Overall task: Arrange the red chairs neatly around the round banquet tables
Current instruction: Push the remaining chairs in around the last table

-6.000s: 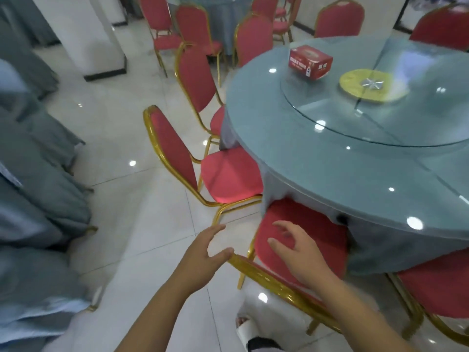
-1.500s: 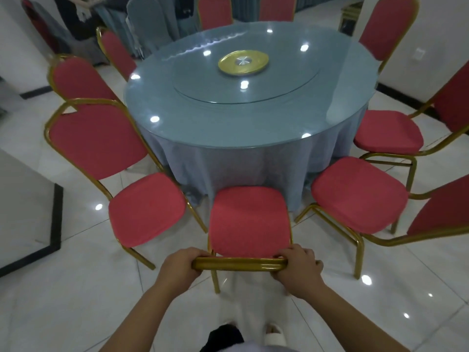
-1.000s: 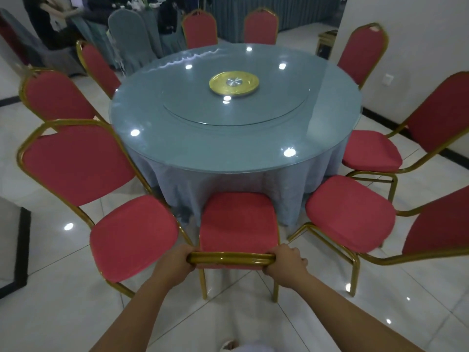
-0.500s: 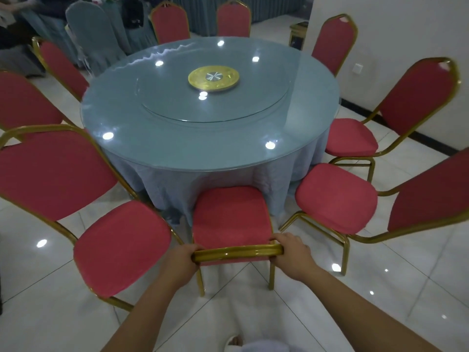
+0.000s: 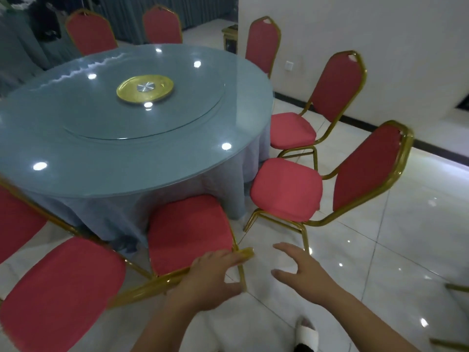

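Note:
A round banquet table (image 5: 127, 158) with a blue-grey cloth and a glass top fills the upper left. A red chair with a gold frame (image 5: 190, 232) stands directly in front of me, its seat pushed up against the cloth. My left hand (image 5: 210, 278) lies flat over the right end of that chair's gold top rail, fingers stretched out and not curled around it. My right hand (image 5: 302, 273) hovers open to the right of the rail, touching nothing. Another red chair (image 5: 286, 189) stands to the right, turned at an angle to the table.
A third red chair (image 5: 291, 130) sits beyond it near the white wall (image 5: 380, 34). A red chair (image 5: 58, 288) stands close on my left. More red chairs (image 5: 162, 26) line the table's far side. A gold disc (image 5: 144, 88) marks the turntable's centre. Glossy tiled floor lies to the right.
Both hands gripped the chair's top rail before; now the right hand is off it and the left has opened over it. My view has swung right.

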